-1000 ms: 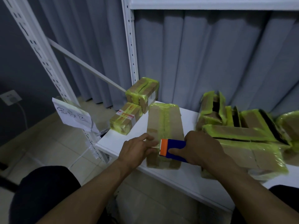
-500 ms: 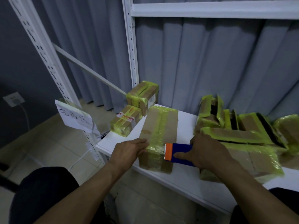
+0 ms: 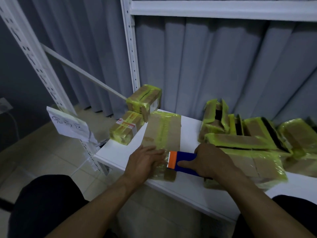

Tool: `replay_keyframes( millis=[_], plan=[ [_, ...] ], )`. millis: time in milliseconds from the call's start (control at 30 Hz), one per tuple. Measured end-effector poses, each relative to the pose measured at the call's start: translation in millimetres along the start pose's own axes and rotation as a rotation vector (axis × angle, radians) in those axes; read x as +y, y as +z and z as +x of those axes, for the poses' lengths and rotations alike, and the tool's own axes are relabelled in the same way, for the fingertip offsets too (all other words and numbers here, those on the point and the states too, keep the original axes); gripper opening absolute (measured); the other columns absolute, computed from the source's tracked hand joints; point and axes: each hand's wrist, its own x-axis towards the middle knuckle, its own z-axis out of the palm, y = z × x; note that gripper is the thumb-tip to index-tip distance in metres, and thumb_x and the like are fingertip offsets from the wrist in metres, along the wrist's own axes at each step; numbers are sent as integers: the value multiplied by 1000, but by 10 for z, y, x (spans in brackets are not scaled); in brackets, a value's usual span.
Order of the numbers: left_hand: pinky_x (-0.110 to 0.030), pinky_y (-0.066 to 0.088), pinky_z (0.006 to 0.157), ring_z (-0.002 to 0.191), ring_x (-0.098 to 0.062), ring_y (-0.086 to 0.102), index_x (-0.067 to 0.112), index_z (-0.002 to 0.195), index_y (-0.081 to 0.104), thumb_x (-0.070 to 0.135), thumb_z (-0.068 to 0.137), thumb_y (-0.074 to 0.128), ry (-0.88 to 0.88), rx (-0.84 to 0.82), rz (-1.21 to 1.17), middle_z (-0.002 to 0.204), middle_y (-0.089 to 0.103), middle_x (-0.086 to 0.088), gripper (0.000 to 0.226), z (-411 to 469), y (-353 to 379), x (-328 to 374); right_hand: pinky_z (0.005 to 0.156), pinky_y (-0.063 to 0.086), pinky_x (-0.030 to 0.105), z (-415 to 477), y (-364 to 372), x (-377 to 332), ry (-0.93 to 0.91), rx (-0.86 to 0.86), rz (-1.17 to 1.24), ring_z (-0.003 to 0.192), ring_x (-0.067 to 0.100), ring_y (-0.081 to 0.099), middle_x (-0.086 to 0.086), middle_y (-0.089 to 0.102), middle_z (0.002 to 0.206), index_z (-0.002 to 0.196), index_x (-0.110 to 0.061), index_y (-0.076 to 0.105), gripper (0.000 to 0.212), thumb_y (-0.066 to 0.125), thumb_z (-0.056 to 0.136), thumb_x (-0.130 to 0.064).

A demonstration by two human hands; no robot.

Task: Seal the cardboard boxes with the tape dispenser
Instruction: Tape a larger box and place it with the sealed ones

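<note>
**Left hand goes flat on the tape at the near end of the box**

The main change in the last second is our left hand [image 3: 145,160]. Before, it held the long cardboard box [image 3: 163,131] at its left edge, and half a second ago it was at this edge too, while the box turned a little. Now it lies flat on top of the box at the near end. The fingers are straight and close together, pressed on the shiny tape. The fingertips are just beside the orange toothed edge of the tape dispenser [image 3: 181,160].

Our right hand [image 3: 212,162], at 3 o'clock from the left one, holds the blue body of the dispenser. Its fingers are curled round it and the thumb lies along the near side. Its place changed only a little.

We judge that the yellow strip along the box is already laid, and that the left hand holds it down so the teeth can cut the tape. So this box is close to sealed.

The box lies on the white shelf [image 3: 116,152], with its long side pointing almost to 12 o'clock. Two taped small boxes [image 3: 127,129] stand at 10 o'clock from it. A pile of boxes [image 3: 240,143] lies at 3 o'clock, some with open flaps, so more sealing remains.
</note>
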Motion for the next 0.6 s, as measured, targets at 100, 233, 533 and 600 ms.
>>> replay_keyframes(
  millis=[100, 233, 533, 600],
  plan=[
    [-34, 42, 99, 115, -20, 65, 32, 116, 74, 40, 86, 73, -38, 7, 12, 122, 69, 12, 31, -5, 10, -18, 68, 61, 38, -35, 8, 1, -4, 3, 15, 67, 15, 64, -1, 64, 75, 79, -19, 60, 70, 66, 66, -88],
    [-39, 25, 111, 125, -19, 58, 34, 119, 72, 36, 88, 70, -69, -30, -36, 130, 64, 14, 31, -56, -11, -42, 74, 60, 39, -113, -79, 68, 23, -25, 93, 71, 17, 68, 2, 70, 79, 87, -16, 67, 72, 69, 66, -85],
    [-38, 43, 110, 131, -16, 49, 35, 129, 60, 56, 99, 29, -69, -23, -33, 140, 56, 3, 49, -169, -9, -30, 70, 58, 37, -199, 26, 135, 4, 6, 29, 77, 17, 64, 0, 64, 85, 89, -20, 61, 71, 66, 67, -87],
    [-30, 49, 97, 118, -17, 56, 31, 128, 58, 47, 98, 41, -36, -56, -24, 128, 61, 3, 38, -158, -18, -10, 65, 55, 35, -166, 57, 149, 5, 4, 28, 74, 17, 63, -1, 62, 82, 85, -21, 60, 71, 63, 66, -89]
  ],
)
